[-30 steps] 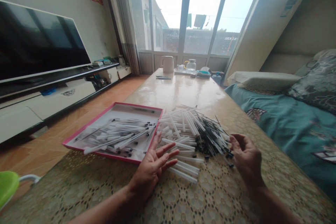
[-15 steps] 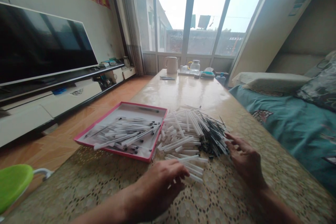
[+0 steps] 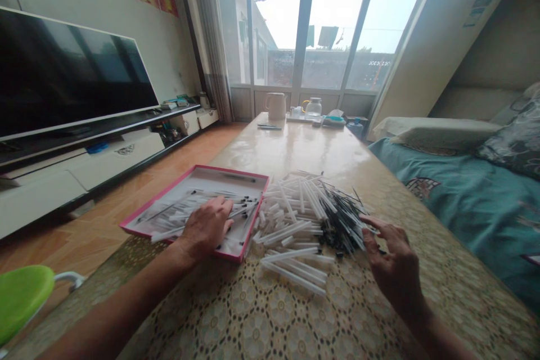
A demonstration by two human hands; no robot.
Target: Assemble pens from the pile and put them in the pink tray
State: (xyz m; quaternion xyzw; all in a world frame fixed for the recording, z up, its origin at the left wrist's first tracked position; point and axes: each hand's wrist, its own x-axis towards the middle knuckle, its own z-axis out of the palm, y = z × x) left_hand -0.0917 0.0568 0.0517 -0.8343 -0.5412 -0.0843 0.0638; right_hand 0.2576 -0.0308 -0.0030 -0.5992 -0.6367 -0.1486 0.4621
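Observation:
My left hand (image 3: 208,222) rests over the pens (image 3: 194,211) in a shallow pink-edged tray (image 3: 255,225), its fingers loosely spread and partly hiding them. These pens are slim and white with dark ends. At the right, my right hand (image 3: 392,259) is beside a heap of dark pen refills (image 3: 343,219). Its thumb and forefinger close on what looks like a thin refill, mostly hidden by the fingers. White pen barrels (image 3: 291,230) lie piled between the tray and the refills. Several loose barrels (image 3: 295,270) lie nearer to me. Small black pieces (image 3: 329,233) sit at the heap's near edge.
A patterned cover lies on the long table (image 3: 278,320). At its far end stand a beige jug (image 3: 276,107), a glass pot (image 3: 313,108) and a tissue pack (image 3: 334,118). A green stool (image 3: 25,298) is at the left, a teal-covered sofa (image 3: 472,197) at the right.
My left hand has moved left and away from me, from above the loose barrels to the pens in the tray. My right hand has stayed by the refills, shifting only slightly.

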